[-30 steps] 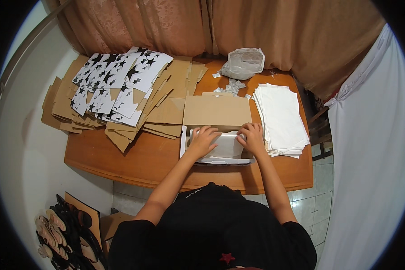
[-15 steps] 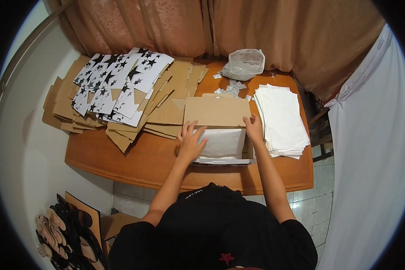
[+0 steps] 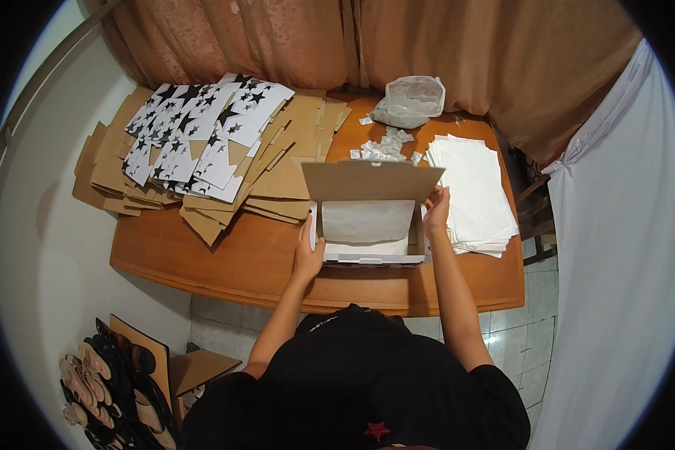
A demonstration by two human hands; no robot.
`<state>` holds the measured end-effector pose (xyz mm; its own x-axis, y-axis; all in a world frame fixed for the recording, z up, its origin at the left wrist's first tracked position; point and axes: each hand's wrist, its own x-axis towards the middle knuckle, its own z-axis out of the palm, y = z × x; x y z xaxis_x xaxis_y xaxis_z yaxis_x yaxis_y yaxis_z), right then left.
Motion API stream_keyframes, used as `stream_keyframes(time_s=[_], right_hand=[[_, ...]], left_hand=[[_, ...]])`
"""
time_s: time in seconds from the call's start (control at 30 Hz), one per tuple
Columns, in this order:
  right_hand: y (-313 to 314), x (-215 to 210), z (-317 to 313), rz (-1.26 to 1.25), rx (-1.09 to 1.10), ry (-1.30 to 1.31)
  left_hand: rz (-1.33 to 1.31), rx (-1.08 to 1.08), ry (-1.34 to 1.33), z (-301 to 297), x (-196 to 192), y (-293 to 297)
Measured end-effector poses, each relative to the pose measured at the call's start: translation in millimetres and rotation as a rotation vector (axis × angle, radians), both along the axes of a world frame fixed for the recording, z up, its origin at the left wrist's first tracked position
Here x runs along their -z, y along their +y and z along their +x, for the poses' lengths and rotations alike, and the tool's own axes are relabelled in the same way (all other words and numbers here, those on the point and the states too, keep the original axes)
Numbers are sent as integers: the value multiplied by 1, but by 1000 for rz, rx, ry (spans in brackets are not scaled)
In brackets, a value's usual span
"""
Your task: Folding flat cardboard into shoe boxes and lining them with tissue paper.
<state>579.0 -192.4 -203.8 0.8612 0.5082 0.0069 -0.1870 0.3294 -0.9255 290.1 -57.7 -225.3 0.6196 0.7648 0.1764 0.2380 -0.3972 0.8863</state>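
Both forearms reach forward, flanking a cardboard shoebox (image 3: pixel 375 260) near the middle of the counter (image 3: pixel 202 255). At the box's nine o'clock, the person's left hand (image 3: pixel 307 256) lies along the outer wall, fingers extended and thumb spread apart. At three o'clock, the right hand (image 3: pixel 436 212) is raised with bent fingers near the lid's edge; whether it grips cannot be told. The box is white outside and plain brown inside, its lid (image 3: pixel 371 182) tilted up at twelve o'clock. White tissue paper (image 3: pixel 367 221) lines it, one slightly creased flap standing toward the lid.
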Motion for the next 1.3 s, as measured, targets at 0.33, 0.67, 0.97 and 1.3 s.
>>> stream_keyframes(time_s=[0.33, 0.67, 0.97, 1.3], right_hand=[[-69, -6, -16, -216, -192, -404], [-76, -40, -40, -770, -292, -681], [-68, -75, -121, -1254, -211, -1104], [-74, -33, -125, -907, 93, -1356]], left_hand=[[490, -292, -294, -12, -4, -46], [781, 222, 177, -10, 6, -70], [602, 164, 132, -7, 2, -85], [651, 56, 195, -18, 15, -111]])
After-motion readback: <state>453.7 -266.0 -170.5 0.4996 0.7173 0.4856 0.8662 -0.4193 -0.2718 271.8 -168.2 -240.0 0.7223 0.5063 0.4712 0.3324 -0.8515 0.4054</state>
